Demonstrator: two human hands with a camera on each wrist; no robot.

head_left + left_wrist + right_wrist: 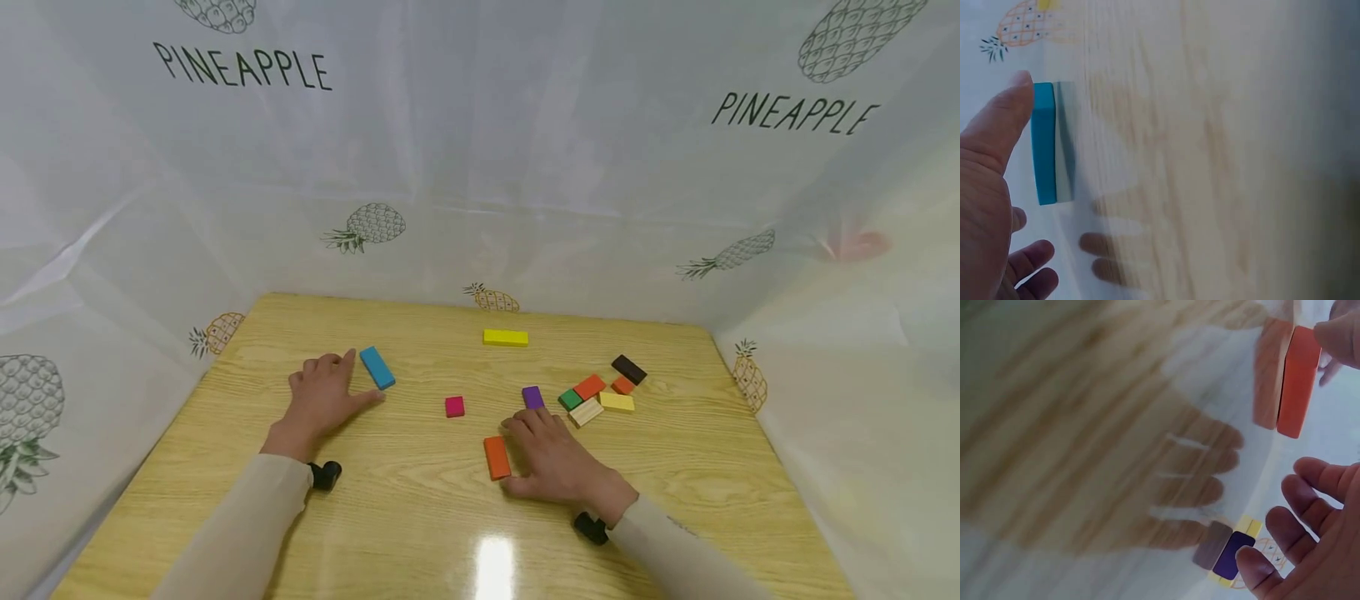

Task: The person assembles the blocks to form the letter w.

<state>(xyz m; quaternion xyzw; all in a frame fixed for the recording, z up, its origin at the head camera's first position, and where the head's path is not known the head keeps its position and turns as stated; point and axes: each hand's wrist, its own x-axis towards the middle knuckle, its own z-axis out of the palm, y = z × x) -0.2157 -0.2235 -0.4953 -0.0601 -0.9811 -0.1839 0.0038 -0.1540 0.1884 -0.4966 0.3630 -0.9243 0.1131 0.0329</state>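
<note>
In the head view my left hand (325, 395) is spread beside a blue block (377, 368), thumb and fingers apart on its near and left sides. The left wrist view has the thumb (1007, 119) by the top end of that blue block (1044, 144). My right hand (555, 460) lies just right of an orange block (497, 457), its thumb at the block's lower corner. In the right wrist view the fingers are spread, with the orange block (1299, 381) near the thumb and a purple block (1234, 555) near a fingertip.
Between the hands lies a small pink-red block (454, 407). A bright yellow block (506, 337) is at the back. Right of the purple block (533, 397) are several blocks: green (570, 400), red-orange (590, 387), pale wood (586, 412), light yellow (617, 402) and black (628, 369). A pineapple-printed sheet (480, 167) surrounds the table.
</note>
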